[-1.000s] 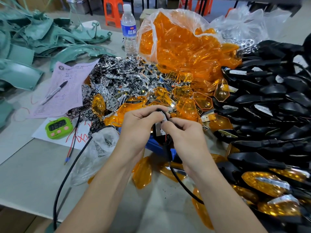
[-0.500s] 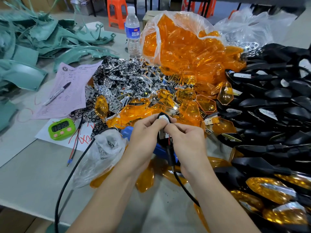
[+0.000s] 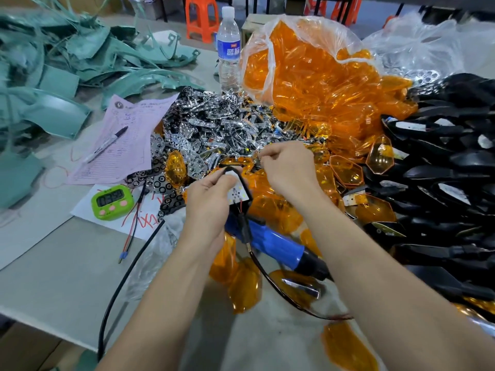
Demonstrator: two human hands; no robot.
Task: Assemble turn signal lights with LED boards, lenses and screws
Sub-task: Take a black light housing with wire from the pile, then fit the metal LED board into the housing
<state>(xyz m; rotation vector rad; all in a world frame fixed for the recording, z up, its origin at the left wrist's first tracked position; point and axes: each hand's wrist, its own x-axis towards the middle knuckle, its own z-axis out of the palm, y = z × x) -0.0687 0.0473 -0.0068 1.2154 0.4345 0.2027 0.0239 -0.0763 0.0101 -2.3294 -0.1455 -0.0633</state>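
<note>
Grey table point(image 3: 53, 277), lens heap point(image 3: 321, 89), orange stool point(image 3: 202, 17)

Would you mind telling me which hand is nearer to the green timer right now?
Left. The left hand, holding the light housing, sits just right of the green timer; the right hand is farther right, by the chrome reflector pile.

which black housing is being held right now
The black housing the left hand grips, white LED board facing up; the other housings lie piled on the right.
</note>
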